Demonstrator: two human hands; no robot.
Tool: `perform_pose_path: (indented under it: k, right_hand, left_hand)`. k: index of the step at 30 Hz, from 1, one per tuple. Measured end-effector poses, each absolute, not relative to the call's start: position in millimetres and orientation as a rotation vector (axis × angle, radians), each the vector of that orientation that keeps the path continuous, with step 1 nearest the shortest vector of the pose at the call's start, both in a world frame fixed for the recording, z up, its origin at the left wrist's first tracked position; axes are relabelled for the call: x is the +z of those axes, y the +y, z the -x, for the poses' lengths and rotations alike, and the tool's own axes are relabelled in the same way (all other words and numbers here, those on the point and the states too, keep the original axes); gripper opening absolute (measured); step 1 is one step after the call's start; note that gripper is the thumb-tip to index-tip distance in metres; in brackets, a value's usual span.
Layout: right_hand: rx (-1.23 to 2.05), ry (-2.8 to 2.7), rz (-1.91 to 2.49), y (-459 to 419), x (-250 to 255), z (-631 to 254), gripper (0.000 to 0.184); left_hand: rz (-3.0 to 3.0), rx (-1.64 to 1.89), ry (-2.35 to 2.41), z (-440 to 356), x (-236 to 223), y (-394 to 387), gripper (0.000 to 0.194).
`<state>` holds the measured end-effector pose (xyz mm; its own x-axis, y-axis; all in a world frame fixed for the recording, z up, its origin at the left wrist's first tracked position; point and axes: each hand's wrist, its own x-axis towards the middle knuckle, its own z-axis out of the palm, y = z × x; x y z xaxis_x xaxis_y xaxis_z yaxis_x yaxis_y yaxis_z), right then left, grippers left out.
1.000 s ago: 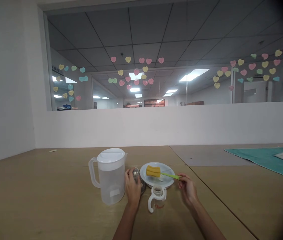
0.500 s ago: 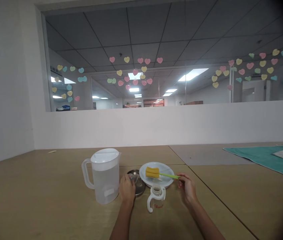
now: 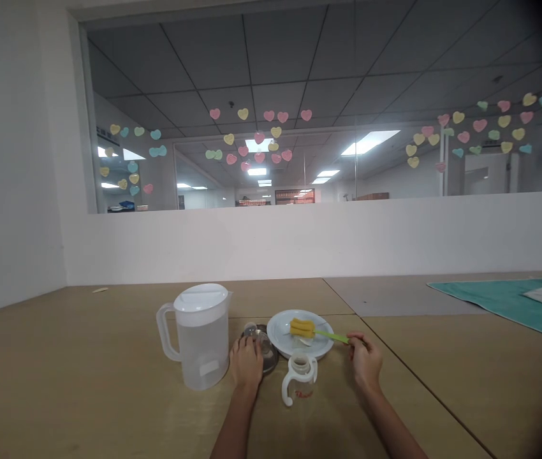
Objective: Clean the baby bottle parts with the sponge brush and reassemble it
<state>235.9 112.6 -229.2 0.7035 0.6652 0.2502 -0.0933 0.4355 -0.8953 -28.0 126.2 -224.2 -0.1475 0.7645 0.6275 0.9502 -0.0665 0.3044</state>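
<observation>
Yellow ribbed sponge [image 3: 302,328] had shifted R over round white plate [image 3: 277,331]; R hand [image 3: 365,361] had its grip closed on the slim green plastic handle [image 3: 332,336].
Approx. half a sec earlier, sponge was nearer plate's L rim; now it sat nr the middle, R hand also a bit further R, so prob. sponge work was still at the plate; couldn't tell if they touched. L hand [image 3: 246,361] was at near-L side of round steel dish [image 3: 270,357], clear rounded piece [image 3: 250,329] just past its fingertips; couldn't tell if L grip held anything. Lidded translucent plastic jug [image 3: 203,347] stood L of dish, small clear bottle w/ white plastic handle [image 3: 303,384] just nearside of plate, all well in from worktop's [image 3: 108,382] far edge.
</observation>
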Motion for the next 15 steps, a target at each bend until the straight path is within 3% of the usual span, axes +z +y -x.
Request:
perform_pose_path:
  k: [6,15]
  right_hand:
    - [0.156,-0.76,1.205,101.7,-228.3,-236.8,0.02]
    - [0.054,-0.832,1.245,100.2,-228.7,-231.9,0.027]
  left_hand:
    - [1.929,-1.051,-1.812,19.7,-216.0,118.4,0.032]
    - [2.172,-1.296,-1.45,0.6,-195.6,107.8,0.033]
